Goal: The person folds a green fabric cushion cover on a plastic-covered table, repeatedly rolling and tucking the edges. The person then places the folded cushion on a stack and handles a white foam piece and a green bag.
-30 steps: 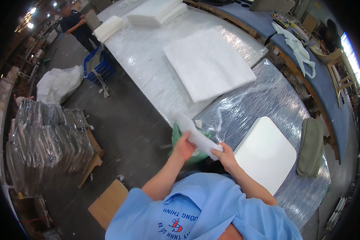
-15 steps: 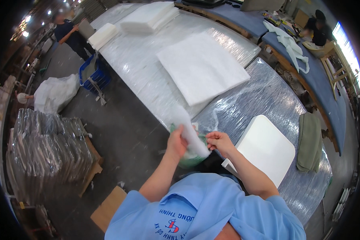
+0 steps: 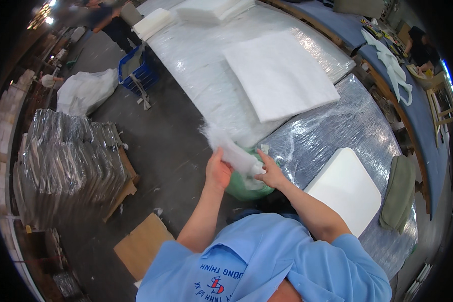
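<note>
Between my hands is a strip of fluffy white wadding (image 3: 235, 157), its frayed upper left end sticking out past my left hand. My left hand (image 3: 218, 172) is closed round the strip's left side. At the other end my right hand (image 3: 273, 173) pinches the wadding between thumb and fingers. Just under the strip hangs a green plastic bag (image 3: 246, 190), partly hidden by the wadding and my hands. To the right of my right forearm, a white cushion-shaped pad (image 3: 348, 189) with rounded corners lies on the plastic-wrapped table (image 3: 307, 143).
A square sheet of white wadding (image 3: 282, 75) lies ahead, with stacked white sheets (image 3: 211, 10) farther back. Folded olive cloth (image 3: 398, 194) is at right. Left on the floor are a blue basket (image 3: 136, 73), a white sack (image 3: 87, 90) and stacked plastic-wrapped panels (image 3: 73, 171). Other people work farther off.
The wadding strip has tilted from steep to more slanted, its upper end swinging left. My right hand has moved onto its lower end. The whole view has shifted slightly.
</note>
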`<action>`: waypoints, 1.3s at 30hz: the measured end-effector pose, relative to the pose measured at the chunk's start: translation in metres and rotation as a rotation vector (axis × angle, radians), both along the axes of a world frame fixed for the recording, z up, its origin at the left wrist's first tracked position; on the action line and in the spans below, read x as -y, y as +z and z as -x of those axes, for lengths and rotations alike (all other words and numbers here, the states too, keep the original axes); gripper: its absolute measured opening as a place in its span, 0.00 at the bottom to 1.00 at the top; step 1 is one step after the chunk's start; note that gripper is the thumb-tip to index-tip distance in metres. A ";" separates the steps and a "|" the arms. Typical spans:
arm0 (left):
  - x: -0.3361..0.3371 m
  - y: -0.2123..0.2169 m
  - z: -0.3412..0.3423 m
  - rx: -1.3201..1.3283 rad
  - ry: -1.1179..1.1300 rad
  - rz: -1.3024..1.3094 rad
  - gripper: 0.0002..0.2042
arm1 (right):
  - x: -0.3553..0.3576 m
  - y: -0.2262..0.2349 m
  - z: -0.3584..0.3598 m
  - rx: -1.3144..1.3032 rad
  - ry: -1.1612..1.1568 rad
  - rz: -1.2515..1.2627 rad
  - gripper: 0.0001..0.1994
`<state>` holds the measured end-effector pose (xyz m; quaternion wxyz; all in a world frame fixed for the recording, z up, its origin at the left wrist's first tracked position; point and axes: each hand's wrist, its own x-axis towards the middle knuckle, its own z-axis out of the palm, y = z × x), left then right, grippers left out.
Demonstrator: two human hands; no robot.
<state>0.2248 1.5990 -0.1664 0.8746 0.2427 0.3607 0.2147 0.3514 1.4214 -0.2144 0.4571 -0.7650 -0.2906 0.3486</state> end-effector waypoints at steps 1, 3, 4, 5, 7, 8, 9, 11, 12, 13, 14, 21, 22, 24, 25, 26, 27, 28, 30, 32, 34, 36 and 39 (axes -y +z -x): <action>0.003 -0.003 -0.001 -0.006 -0.007 0.033 0.19 | -0.004 -0.007 0.000 0.138 0.042 -0.068 0.44; 0.004 -0.008 0.001 -0.003 -0.042 0.086 0.19 | -0.011 -0.022 -0.005 0.418 0.128 -0.210 0.41; 0.002 -0.007 0.003 -0.002 -0.060 0.109 0.19 | -0.016 -0.023 -0.008 0.272 0.218 -0.029 0.38; 0.001 -0.006 0.005 0.026 -0.030 0.110 0.19 | -0.021 -0.023 -0.013 0.125 0.307 0.153 0.35; -0.003 0.000 0.009 0.085 0.033 0.111 0.19 | -0.026 -0.027 -0.018 0.027 0.354 0.306 0.29; -0.005 0.008 0.010 0.088 0.038 0.050 0.20 | -0.020 -0.035 -0.015 0.074 0.312 0.277 0.26; -0.007 0.016 0.012 0.090 0.044 -0.011 0.20 | -0.015 -0.042 -0.014 0.120 0.270 0.248 0.23; -0.014 0.027 0.023 0.071 0.067 -0.102 0.21 | -0.018 -0.045 -0.008 0.154 0.278 0.329 0.25; -0.018 0.030 0.027 0.060 0.071 -0.120 0.21 | -0.017 -0.046 -0.005 0.173 0.279 0.371 0.27; -0.020 0.035 0.025 0.064 0.058 -0.131 0.21 | -0.010 -0.058 -0.005 0.316 0.307 0.298 0.30; -0.021 0.038 0.024 0.042 0.051 -0.150 0.21 | -0.011 -0.065 -0.007 0.336 0.266 0.261 0.31; 0.002 0.041 0.007 -0.006 0.014 -0.182 0.19 | -0.049 0.010 -0.033 -0.141 0.000 -0.125 0.25; 0.005 0.038 0.011 -0.008 0.022 -0.183 0.19 | -0.058 0.050 -0.026 -0.316 0.039 -0.181 0.23; 0.015 0.032 0.000 -0.040 -0.048 -0.182 0.17 | -0.054 0.079 -0.028 -0.289 0.086 -0.173 0.20; 0.018 0.032 -0.007 -0.056 -0.083 -0.184 0.16 | -0.054 0.080 -0.032 -0.109 0.126 -0.106 0.19; 0.020 0.033 -0.012 -0.077 -0.112 -0.168 0.16 | -0.052 0.080 -0.035 0.068 0.167 -0.036 0.18; 0.023 0.034 -0.016 -0.099 -0.139 -0.153 0.15 | -0.045 0.079 -0.031 -0.144 0.004 -0.169 0.15; 0.027 0.036 -0.021 -0.119 -0.171 -0.137 0.15 | -0.039 0.075 -0.035 -0.295 -0.065 -0.203 0.14; 0.040 0.044 -0.037 -0.104 -0.168 -0.114 0.15 | -0.024 0.060 -0.043 -0.598 -0.211 -0.278 0.10; 0.044 0.043 -0.040 -0.101 -0.146 -0.125 0.16 | -0.017 0.061 -0.043 -0.635 -0.278 -0.247 0.09; 0.047 0.042 -0.044 -0.084 -0.139 -0.162 0.17 | -0.005 0.062 -0.040 -0.561 -0.258 -0.237 0.09; 0.052 0.040 -0.047 -0.059 -0.147 -0.154 0.17 | 0.010 0.064 -0.034 -0.377 -0.149 -0.240 0.09; 0.067 0.035 -0.053 -0.238 -0.364 -0.281 0.16 | 0.025 0.061 -0.031 -0.417 -0.293 -0.309 0.12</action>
